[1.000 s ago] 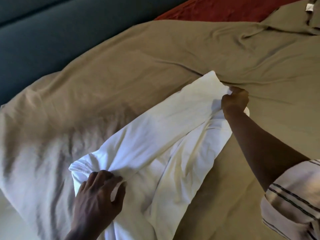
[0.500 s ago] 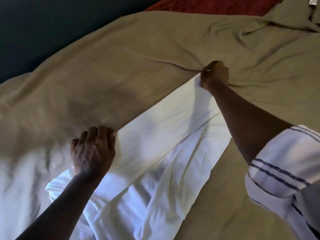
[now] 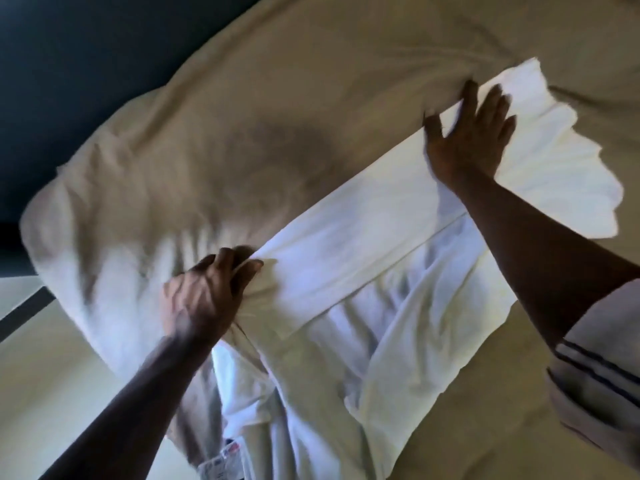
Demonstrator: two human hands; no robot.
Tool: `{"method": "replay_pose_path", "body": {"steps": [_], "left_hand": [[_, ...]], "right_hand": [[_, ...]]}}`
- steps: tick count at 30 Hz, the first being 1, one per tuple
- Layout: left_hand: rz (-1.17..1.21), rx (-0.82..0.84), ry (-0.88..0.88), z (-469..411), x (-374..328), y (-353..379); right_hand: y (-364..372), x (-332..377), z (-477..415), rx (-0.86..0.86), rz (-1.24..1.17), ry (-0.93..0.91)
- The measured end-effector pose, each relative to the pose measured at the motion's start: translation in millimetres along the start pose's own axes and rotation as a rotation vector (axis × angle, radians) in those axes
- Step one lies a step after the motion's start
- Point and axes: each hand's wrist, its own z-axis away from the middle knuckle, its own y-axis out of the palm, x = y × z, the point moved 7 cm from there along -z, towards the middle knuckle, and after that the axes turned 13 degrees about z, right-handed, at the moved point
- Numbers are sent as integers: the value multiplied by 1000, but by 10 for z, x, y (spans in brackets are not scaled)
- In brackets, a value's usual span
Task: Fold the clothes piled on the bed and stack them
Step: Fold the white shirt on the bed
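Note:
A white garment [image 3: 349, 258] lies spread diagonally across the tan bed cover [image 3: 277, 98], with one long panel folded over along its upper edge. My left hand [image 3: 204, 299] grips a bunched fold of the white cloth at the near left end. My right hand [image 3: 467, 140] lies flat with spread fingers, pressing on the far right end of the folded panel. A small printed label [image 3: 221, 462] shows at the garment's bottom edge. The frame is blurred by motion.
The tan cover drapes over the bed's left corner [image 3: 69, 237]. Beyond it is a dark blue wall [image 3: 86, 64], and a pale floor with a dark strip [image 3: 24, 313] lies at the lower left. My striped sleeve [image 3: 602, 368] fills the right edge.
My right hand opened from a pinch at the far corner and now presses flat on the cloth. My left hand still grips the near end of the folded panel. The view swung left.

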Motion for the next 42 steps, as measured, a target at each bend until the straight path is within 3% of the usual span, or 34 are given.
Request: {"method": "replay_pose_path", "body": {"steps": [6, 10, 11, 14, 18, 22, 25, 28, 32, 34, 38, 42], "left_hand": [[-11, -42, -7, -85, 412, -208], [228, -80, -59, 124, 452, -253], [275, -125, -103, 239, 479, -286], [424, -255, -254, 651, 540, -299], [600, -220, -413, 1170, 560, -144], [754, -154, -541, 1417, 494, -108], [670, -63, -542, 1363, 421, -93], [592, -54, -581, 1266, 596, -220], [606, -220, -587, 1241, 917, -526], [560, -307, -568, 1245, 1065, -639], [559, -420, -605, 1317, 1374, -741], [697, -378, -567, 1437, 1400, -607]], "right_hand": [[-168, 136, 248, 46, 37, 8], [-594, 640, 1362, -239, -270, -177], [-656, 784, 1767, -242, -404, -217], [-601, 1094, 2941, -18, -634, -225], [-308, 1321, 4033, 480, -704, -222], [-466, 1477, 4310, 464, -541, -417], [-552, 1619, 4354, 551, -569, -397], [-543, 1791, 4498, 889, -1053, -197], [-713, 1988, 4713, 1247, -1767, 175], [-771, 2034, 4770, 1312, -1923, 327], [-661, 1963, 4626, 983, -1484, 234], [-454, 1926, 4457, 763, -1100, 257]]}}
